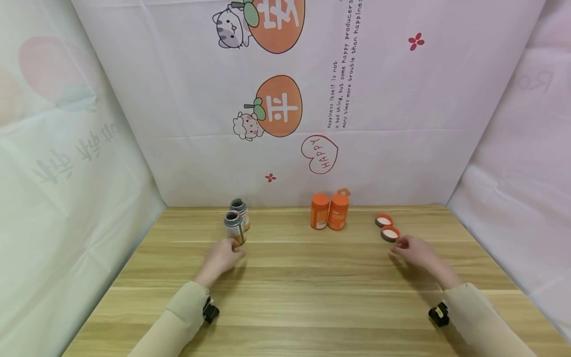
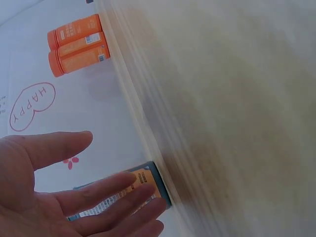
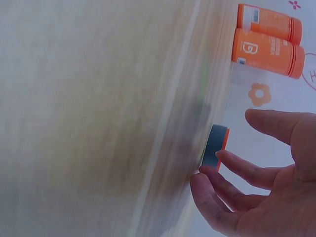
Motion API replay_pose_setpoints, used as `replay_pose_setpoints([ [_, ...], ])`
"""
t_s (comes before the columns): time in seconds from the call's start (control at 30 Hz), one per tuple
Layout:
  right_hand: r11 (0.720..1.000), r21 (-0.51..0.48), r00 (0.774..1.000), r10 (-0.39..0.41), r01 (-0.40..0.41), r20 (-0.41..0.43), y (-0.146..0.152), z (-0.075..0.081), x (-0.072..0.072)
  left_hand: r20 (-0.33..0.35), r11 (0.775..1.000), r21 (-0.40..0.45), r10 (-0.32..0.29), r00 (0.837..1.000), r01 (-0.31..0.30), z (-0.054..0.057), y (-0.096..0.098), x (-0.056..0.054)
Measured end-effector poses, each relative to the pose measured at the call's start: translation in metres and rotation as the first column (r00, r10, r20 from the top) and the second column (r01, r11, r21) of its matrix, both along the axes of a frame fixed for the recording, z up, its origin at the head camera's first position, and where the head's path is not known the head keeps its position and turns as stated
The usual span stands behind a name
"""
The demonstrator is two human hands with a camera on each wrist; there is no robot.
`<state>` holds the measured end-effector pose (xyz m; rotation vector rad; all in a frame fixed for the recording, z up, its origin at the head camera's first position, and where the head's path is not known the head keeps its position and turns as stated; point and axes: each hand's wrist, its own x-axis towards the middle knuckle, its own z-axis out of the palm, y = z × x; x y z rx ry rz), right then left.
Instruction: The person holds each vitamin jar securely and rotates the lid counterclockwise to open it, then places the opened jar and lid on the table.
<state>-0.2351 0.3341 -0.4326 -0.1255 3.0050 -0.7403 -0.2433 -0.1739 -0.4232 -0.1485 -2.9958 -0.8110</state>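
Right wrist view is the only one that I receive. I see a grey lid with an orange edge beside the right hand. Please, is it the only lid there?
Observer: No. In the head view there are two: a second lid lies just behind the nearer lid.
Operator: Thank you. Which side of them is up?
Observer: The head view shows the white inside facing up on both.
Operator: And where is the left hand, please?
Observer: It is close by the nearer grey bottle, which stands with no lid on; whether they touch, I cannot tell.
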Motion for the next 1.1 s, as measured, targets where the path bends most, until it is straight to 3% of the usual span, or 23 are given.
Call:
replay_pose_setpoints([
  [0.27,0.998,-0.009,0.998,0.060,-0.060,-0.012,-0.015,0.003,0.005,-0.003,0.999,0.005,-0.033,0.999,0.033,-0.001,0.012,0.003],
  [0.67,0.995,0.011,0.991,0.096,-0.095,-0.092,-0.039,-0.002,0.003,0.006,0.988,0.041,-0.148,0.989,0.148,-0.002,0.030,0.005],
  [0.83,0.994,0.002,0.987,0.107,-0.108,-0.122,-0.048,-0.004,-0.001,0.002,0.975,0.080,-0.210,0.978,0.209,-0.003,0.037,0.002],
  [1.1,0.992,-0.012,0.984,0.121,-0.123,-0.131,-0.064,-0.002,-0.004,-0.028,0.969,0.114,-0.219,0.975,0.221,-0.003,0.051,-0.005],
])
